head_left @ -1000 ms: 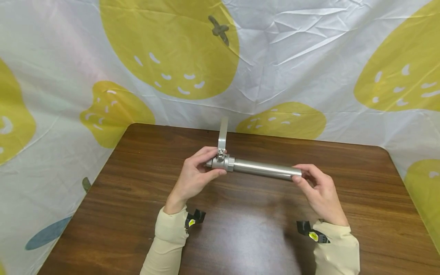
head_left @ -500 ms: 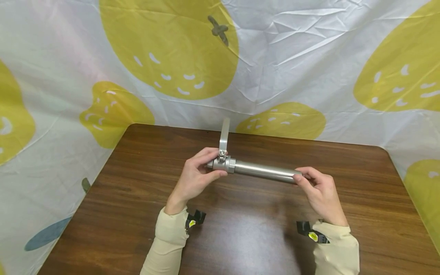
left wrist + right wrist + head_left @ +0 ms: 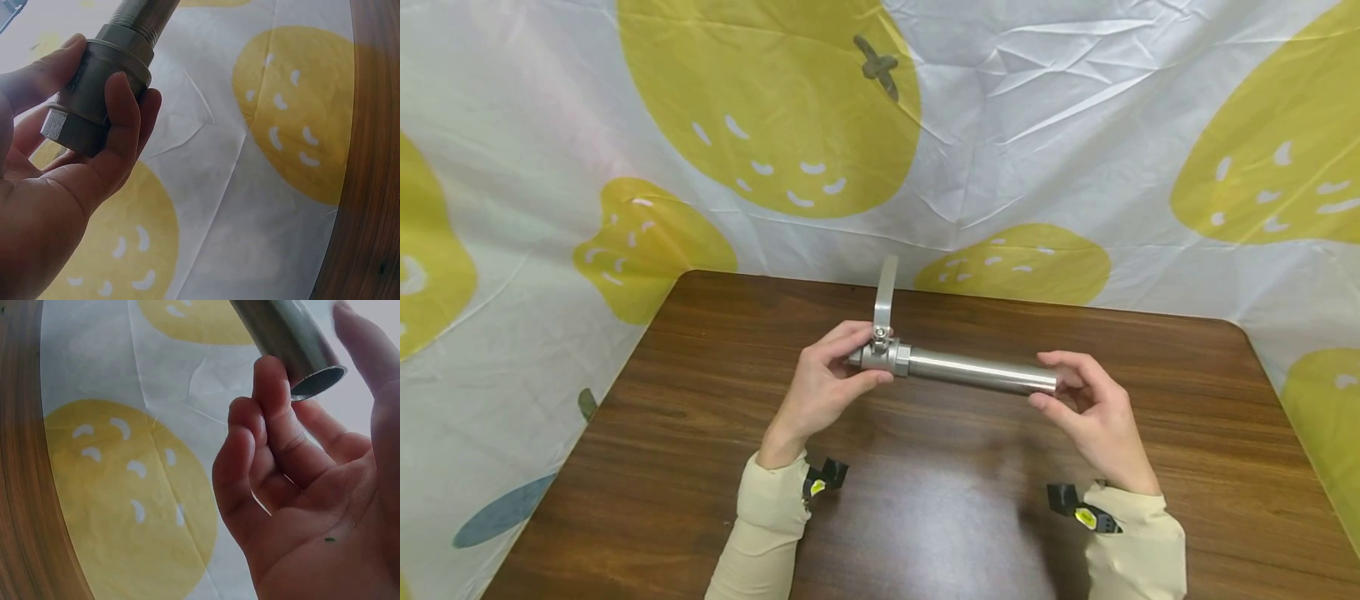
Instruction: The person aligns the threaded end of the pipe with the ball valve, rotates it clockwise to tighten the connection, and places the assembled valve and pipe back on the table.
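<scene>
At the far left we see the white backdrop cloth (image 3: pixel 527 400), printed with big yellow fruit shapes (image 3: pixel 775 108) and, low down, a blue leaf shape (image 3: pixel 501 510). It spans the back and both sides of the brown wood-grain table (image 3: pixel 925 508).

Next, over the table, comes a cream left sleeve (image 3: pixel 771 508) with a black wrist unit (image 3: pixel 835 473) bearing a yellow label. Above it, the left hand (image 3: pixel 820 387) grips the metal valve (image 3: pixel 877 357), thumb on the near side and fingers on the far side. In the left wrist view we find the fingers (image 3: pixel 125 119) curled round the body, which bears a dark marking we cannot read.

From the top of the valve, a flat lever (image 3: pixel 884 300) rises toward the backdrop, its tip overlapping the cloth from where we look. Just right of the body sits a hex collar (image 3: pixel 903 360); the left wrist view shows us a short stretch of screw thread (image 3: pixel 139 26) between this and the pipe (image 3: pixel 977 371), joined in line with the valve. The bright tube runs rightward, slanting slightly down in our view.

Around its free end we see the right hand (image 3: pixel 1097 417), fingers loosely bent, thumb (image 3: pixel 362 344) clear of the metal. One fingertip overlaps the pipe's edge in the right wrist view; we cannot tell whether it touches. The hollow rim (image 3: pixel 319 383) faces the palm.

Farthest right on the table side lie the right sleeve (image 3: pixel 1138 542) and its matching labelled unit (image 3: pixel 1105 522).
</scene>
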The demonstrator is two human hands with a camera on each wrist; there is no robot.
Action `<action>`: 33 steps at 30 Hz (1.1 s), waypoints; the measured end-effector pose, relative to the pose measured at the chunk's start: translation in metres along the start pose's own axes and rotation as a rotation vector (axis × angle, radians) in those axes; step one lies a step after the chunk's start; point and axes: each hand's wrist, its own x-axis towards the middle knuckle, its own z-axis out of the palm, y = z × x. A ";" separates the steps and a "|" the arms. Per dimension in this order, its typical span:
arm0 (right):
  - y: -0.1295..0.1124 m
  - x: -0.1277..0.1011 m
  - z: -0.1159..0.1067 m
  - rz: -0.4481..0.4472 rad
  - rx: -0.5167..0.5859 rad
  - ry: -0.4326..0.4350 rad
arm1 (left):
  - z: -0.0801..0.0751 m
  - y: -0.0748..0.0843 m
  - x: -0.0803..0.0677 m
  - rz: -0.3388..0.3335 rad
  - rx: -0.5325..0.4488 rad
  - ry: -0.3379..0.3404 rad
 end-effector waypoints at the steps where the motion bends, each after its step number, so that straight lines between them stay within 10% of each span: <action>1: 0.000 0.000 0.000 -0.008 0.009 -0.003 | 0.000 0.000 0.000 -0.002 0.000 0.002; 33: 0.003 0.003 0.004 -0.146 0.014 0.027 | -0.003 0.002 0.000 0.009 -0.012 -0.004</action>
